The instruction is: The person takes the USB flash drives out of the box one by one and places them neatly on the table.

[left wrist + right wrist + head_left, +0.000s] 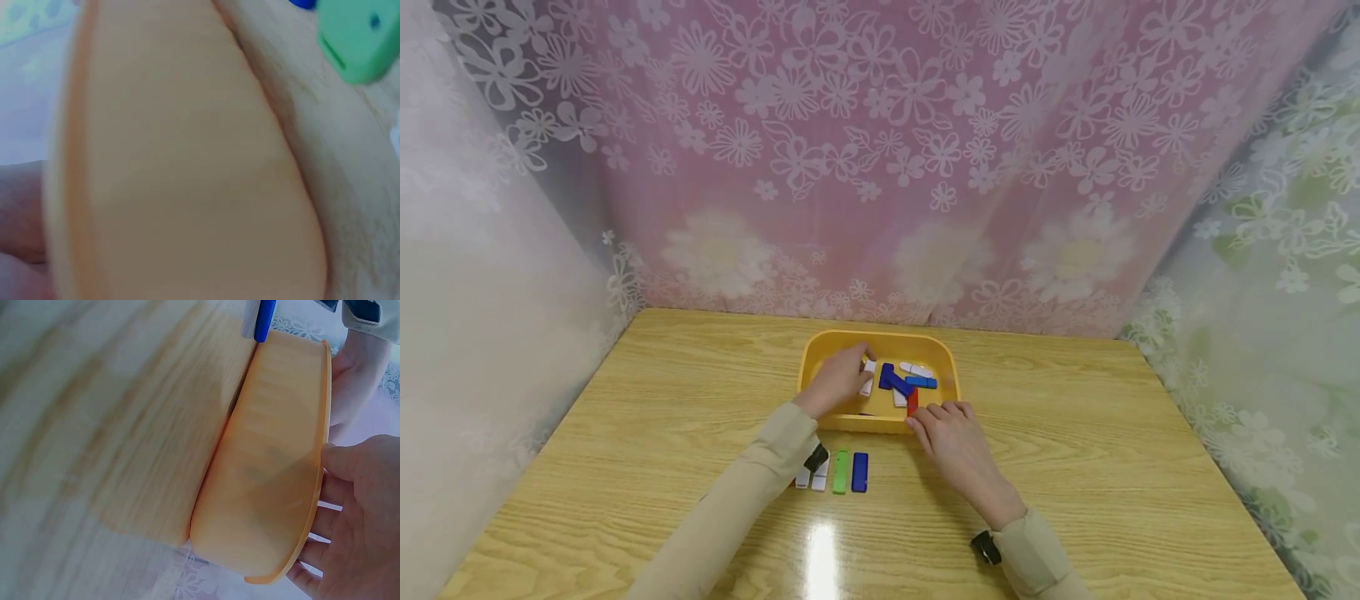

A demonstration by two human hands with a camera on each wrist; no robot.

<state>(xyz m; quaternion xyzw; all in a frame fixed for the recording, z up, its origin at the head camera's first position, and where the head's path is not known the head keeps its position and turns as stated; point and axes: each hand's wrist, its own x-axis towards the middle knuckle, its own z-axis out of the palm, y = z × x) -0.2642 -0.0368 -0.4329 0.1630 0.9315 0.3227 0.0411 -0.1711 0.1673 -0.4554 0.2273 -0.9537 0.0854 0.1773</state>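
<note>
My left hand (841, 379) reaches over the near left rim into a yellow plastic tray (880, 423). Its thumb and forefinger pinch a white stick (868, 379), which looks like a USB flash drive. At the tray's front right, my right hand (955, 437) grips the rim, thumb at the outer edge and fingers over it in the right wrist view. A red stick (913, 402) lies just inside by these fingers. Dark blue sticks (898, 383), a lighter blue stick (921, 382) and a white oval stick (916, 369) lie farther in. The left wrist view shows mostly the tray wall (200, 150).
In front of the tray, a green stick (840, 472) and a dark blue stick (860, 472) lie side by side on the wooden table (1075, 467). White sticks (820, 482) beside them are partly hidden by my left sleeve. Flowered curtains (880, 167) enclose the table.
</note>
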